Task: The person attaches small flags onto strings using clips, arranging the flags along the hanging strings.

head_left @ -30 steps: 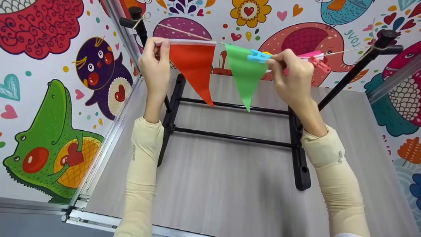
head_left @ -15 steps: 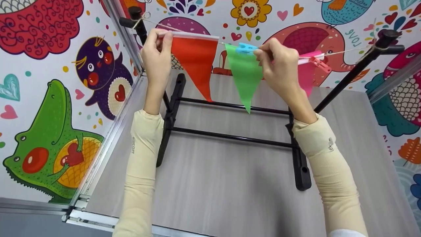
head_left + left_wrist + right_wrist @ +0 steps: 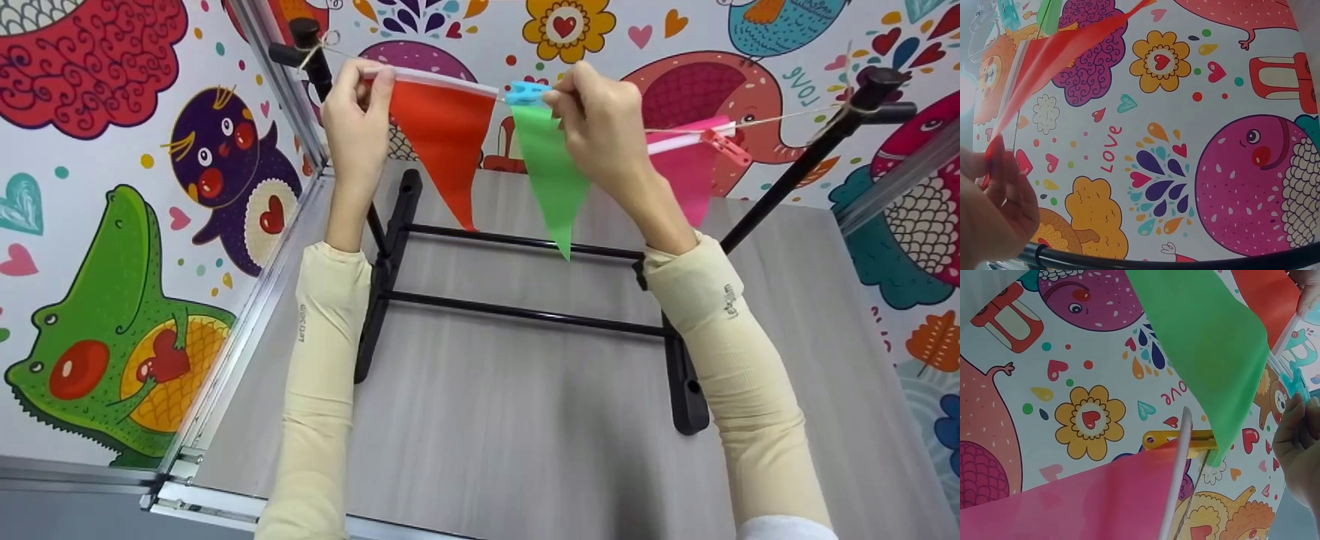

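Note:
My left hand (image 3: pixel 354 142) pinches the upper left corner of a red pennant (image 3: pixel 442 135) with a white top edge. In my right hand (image 3: pixel 606 124) is a light blue clothespin (image 3: pixel 523 93), at the top left of a green pennant (image 3: pixel 549 169), near the red pennant's right corner. Whether the clothespin grips either pennant is unclear. A yellow clothespin (image 3: pixel 1162 439) sits at the green pennant's other top corner in the right wrist view. Farther right hangs a pink pennant (image 3: pixel 686 169), with a red clothespin (image 3: pixel 726 148) on its top edge. My right hand partly covers the green pennant.
A thin string (image 3: pixel 795 116) runs between two black posts, the right post (image 3: pixel 806 165) and the left post (image 3: pixel 319 71). Black crossbars (image 3: pixel 525 311) join the stand's feet on a grey wood-look surface (image 3: pixel 480 420). Printed panels (image 3: pixel 97 165) enclose the left, back and right.
The right hand has moved left with the blue clothespin, from the green pennant's right corner to its left corner. The left hand has raised the red pennant slightly. More of the pink pennant shows.

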Action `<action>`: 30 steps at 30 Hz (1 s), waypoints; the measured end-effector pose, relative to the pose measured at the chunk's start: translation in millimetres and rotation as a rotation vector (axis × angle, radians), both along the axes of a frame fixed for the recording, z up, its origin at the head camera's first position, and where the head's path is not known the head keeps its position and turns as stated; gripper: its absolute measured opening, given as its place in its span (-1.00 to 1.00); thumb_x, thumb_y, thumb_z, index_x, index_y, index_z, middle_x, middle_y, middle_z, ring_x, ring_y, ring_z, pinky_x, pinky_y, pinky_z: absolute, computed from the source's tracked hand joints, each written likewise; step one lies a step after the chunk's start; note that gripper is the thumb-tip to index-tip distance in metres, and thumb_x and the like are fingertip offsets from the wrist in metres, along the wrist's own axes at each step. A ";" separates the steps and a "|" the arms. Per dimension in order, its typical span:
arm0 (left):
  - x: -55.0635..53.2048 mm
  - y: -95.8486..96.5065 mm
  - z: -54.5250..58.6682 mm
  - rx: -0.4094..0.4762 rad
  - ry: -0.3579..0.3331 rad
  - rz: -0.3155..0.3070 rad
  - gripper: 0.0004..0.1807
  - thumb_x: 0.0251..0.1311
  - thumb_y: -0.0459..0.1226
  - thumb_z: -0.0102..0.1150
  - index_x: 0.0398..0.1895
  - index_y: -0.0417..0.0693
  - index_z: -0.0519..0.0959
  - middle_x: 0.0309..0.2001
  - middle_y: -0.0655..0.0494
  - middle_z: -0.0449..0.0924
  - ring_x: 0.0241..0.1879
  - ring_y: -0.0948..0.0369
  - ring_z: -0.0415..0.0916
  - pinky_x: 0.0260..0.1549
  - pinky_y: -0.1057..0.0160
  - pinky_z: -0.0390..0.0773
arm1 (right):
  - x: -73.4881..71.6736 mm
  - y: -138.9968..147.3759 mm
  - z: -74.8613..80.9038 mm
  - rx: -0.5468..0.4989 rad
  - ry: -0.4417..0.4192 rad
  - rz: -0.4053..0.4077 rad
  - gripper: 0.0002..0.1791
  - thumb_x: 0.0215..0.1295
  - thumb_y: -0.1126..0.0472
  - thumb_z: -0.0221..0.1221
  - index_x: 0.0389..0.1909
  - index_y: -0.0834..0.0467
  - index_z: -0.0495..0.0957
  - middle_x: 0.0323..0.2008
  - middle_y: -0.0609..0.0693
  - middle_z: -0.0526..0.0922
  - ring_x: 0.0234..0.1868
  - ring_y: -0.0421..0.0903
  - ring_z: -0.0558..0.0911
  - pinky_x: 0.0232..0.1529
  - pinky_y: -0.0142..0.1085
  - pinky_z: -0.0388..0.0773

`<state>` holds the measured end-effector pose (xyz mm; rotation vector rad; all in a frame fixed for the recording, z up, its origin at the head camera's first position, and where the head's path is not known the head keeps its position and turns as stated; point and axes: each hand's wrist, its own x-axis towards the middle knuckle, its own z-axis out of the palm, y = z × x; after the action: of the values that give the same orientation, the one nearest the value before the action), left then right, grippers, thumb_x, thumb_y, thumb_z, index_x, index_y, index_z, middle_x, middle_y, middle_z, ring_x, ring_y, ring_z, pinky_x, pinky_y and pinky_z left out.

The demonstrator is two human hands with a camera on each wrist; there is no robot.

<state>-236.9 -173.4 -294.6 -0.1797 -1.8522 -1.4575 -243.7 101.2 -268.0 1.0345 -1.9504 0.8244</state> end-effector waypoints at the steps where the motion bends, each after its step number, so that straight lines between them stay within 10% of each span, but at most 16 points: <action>1: -0.3 -0.3 -0.1 -0.003 0.000 -0.003 -0.87 0.48 -0.29 0.20 -0.17 -0.20 0.64 -0.57 0.29 0.28 -0.56 0.38 0.18 -0.43 0.37 0.16 | -0.9 -1.8 1.0 0.016 -0.002 -0.002 -0.70 0.55 0.27 0.13 -0.35 0.44 0.48 -0.52 0.26 0.63 -0.56 0.02 0.61 -0.43 -0.57 0.31; 30: -6.9 -1.5 -0.7 -0.051 0.000 -0.032 -0.87 0.48 -0.28 0.20 -0.18 -0.19 0.63 -0.57 0.30 0.27 -0.56 0.37 0.20 -0.44 0.37 0.15 | -15.7 -24.0 7.4 0.208 -0.256 -0.056 -0.72 0.59 0.26 0.09 -0.23 0.46 0.48 -0.41 0.29 0.60 -0.43 0.06 0.49 -0.38 -0.37 0.33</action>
<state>-243.7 -174.9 -295.4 -0.2356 -1.8957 -1.4329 -259.5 77.2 -260.6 1.0287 -2.3112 0.7648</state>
